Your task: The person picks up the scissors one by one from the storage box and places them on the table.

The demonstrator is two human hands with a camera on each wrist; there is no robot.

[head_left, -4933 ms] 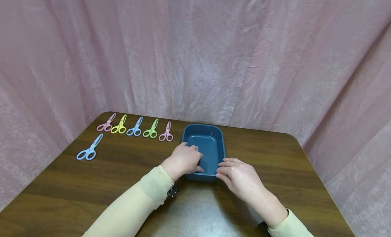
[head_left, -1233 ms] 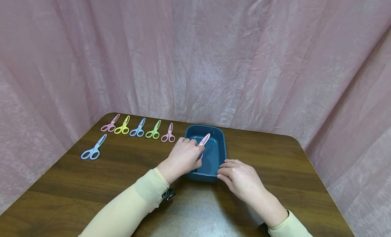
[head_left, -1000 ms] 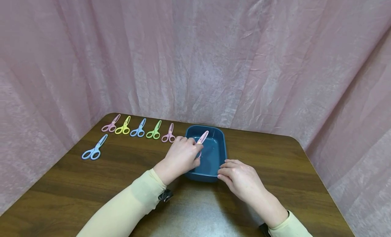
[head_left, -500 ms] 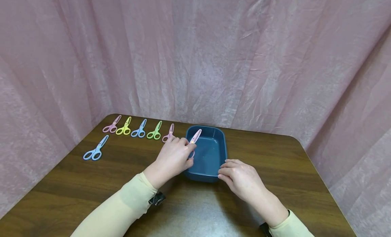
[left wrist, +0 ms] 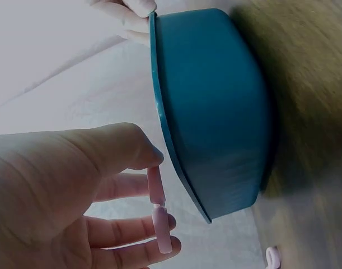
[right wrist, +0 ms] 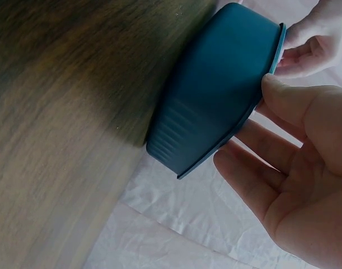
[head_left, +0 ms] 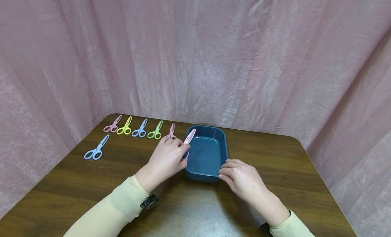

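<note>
My left hand pinches a pair of pink scissors, blades pointing up and away, beside the left rim of a blue rectangular bin. In the left wrist view the scissors appear edge-on between thumb and fingers, apart from the bin's wall. My right hand holds the bin's near right corner; the right wrist view has the thumb on the rim and fingers along it. No object lies on the visible bin floor. Part of the held scissors' handle is hidden by my hand.
Along the table's back left lie pink scissors, yellow scissors, blue scissors, green scissors and more pink scissors, partly behind my left hand. Larger blue scissors lie nearer. A pink curtain hangs behind.
My left hand has lifted the pink scissors out of the bin and carried them left past its rim. My right hand stays at the bin's corner.
</note>
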